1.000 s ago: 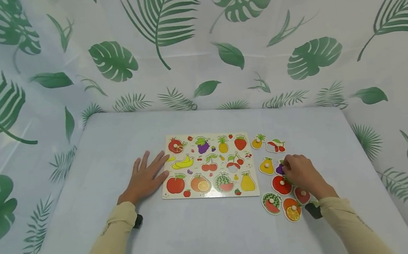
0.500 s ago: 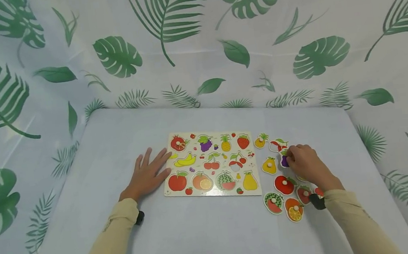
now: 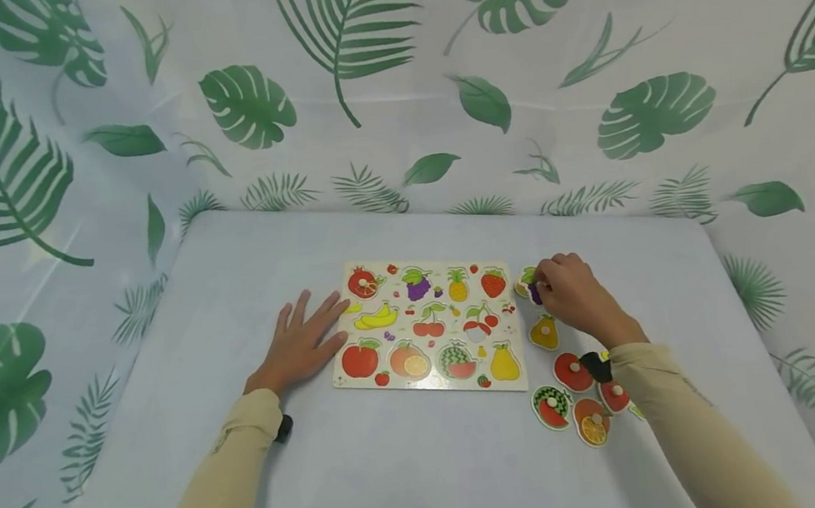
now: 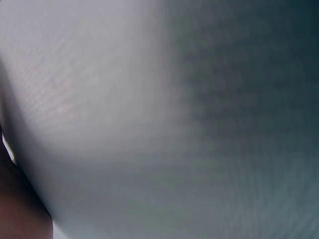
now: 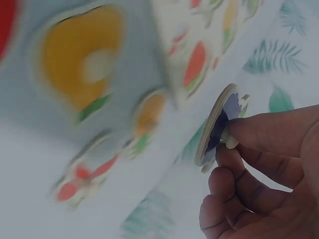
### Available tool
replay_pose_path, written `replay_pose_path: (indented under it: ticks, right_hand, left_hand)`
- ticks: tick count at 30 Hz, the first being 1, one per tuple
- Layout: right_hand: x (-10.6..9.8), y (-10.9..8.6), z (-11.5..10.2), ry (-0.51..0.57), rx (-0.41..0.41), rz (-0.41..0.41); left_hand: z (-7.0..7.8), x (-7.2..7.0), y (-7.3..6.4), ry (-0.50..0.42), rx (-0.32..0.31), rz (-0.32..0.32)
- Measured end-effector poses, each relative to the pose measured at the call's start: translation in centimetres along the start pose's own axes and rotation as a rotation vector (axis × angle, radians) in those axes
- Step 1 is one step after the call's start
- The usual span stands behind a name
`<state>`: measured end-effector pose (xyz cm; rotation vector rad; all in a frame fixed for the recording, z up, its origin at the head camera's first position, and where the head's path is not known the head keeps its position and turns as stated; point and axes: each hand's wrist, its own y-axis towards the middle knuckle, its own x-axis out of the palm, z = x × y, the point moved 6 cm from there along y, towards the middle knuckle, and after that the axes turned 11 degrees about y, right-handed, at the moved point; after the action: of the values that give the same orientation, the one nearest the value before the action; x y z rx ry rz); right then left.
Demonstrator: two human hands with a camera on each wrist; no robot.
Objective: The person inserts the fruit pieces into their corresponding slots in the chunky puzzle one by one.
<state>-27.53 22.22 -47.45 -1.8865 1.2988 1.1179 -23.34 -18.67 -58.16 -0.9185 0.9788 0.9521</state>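
Observation:
In the head view my left hand (image 3: 301,346) lies with fingers spread, fingertips on the left edge of the fruit puzzle board (image 3: 425,382). The left wrist view holds mostly a blurred pale surface. My right hand (image 3: 578,297) pinches a purple grape puzzle piece (image 3: 535,294) by its knob, thumb and fingers curled at it. Seen edge-on in the right wrist view, the grape piece (image 5: 219,124) is raised above the table. It partly covers the pineapple piece (image 3: 521,283) in the head view. The cherry piece (image 5: 84,174), hidden there by my hand, shows in the right wrist view.
Right of the board lie a pear piece (image 3: 544,333), an apple piece (image 3: 573,372), a watermelon piece (image 3: 550,407) and an orange piece (image 3: 591,422). A strawberry piece (image 3: 614,396) is partly under the right sleeve (image 3: 686,415). A knobbed pomegranate piece (image 3: 361,283) sits in the board.
My right hand has taken the grape piece from among the loose pieces and moved it up and left toward the board's upper right corner. The left hand stays at the board; the head view shifts slightly.

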Motion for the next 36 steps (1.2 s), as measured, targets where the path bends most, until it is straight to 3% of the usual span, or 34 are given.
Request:
replay_pose_path:
  ticks: [4,12,24,31,36]
  right_hand:
    - [0.9,2.3,-2.1,0.009,-0.031,-0.025]
    - [3.0,6.1,-6.6,0.042,-0.169,-0.042]
    - [6.7,10.1,-11.8,-0.09,-0.384,-0.056]
    - [8.2,11.3,-12.9,-0.077,-0.384,-0.081]
    - [9.2,11.8,-12.6,-0.091,-0.339,-0.118]
  left_hand:
    - [-0.3,0.2,0.1,-0.004,0.005,0.011]
    - [-1.0,0.5,0.3,-0.003,0.023,0.034]
    - [-0.9,0.6,0.4,-0.014,0.037,0.016]
    - [-1.2,0.9,0.7,0.016,0.034,0.026]
    - [-1.1,0.4,0.5,0.006,0.025,0.02]
